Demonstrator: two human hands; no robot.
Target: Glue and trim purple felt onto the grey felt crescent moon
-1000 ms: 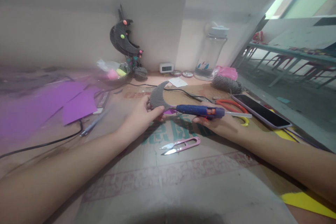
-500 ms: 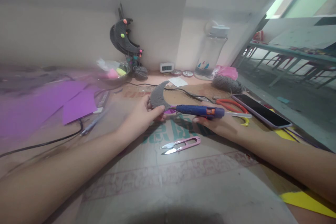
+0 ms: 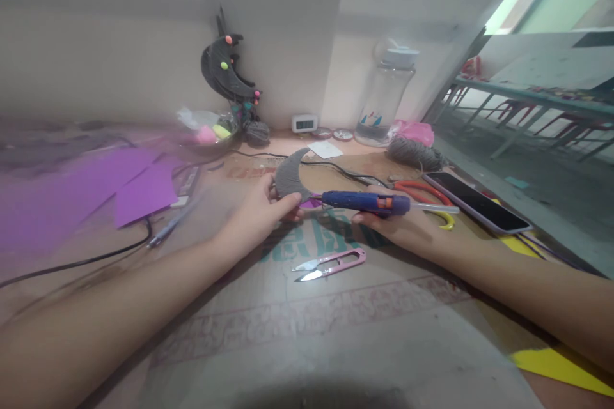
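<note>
Between the thumb and fingers of my left hand point(image 3: 268, 208) is a grey yarn-wrapped crescent moon point(image 3: 290, 174), its upper tip curving to the right. A bit of purple point(image 3: 311, 202) shows at its lower right edge. My right hand point(image 3: 384, 220) grips a blue hot glue gun point(image 3: 362, 202) with a clear glue stick point(image 3: 439, 209) jutting from its back. The nozzle points left and meets the crescent's lower edge; whether it touches cannot be made out. Pink thread snips point(image 3: 330, 263) lie on the table below both hands.
Purple sheets point(image 3: 144, 195) and a pen point(image 3: 167, 230) lie left. Orange-handled scissors point(image 3: 422, 192), a phone point(image 3: 480, 201) and grey yarn point(image 3: 415, 154) are right. Behind stand a bottle point(image 3: 384, 99), a small clock point(image 3: 304, 123) and a bowl point(image 3: 208, 146). A black cord point(image 3: 340, 169) runs behind the hands.
</note>
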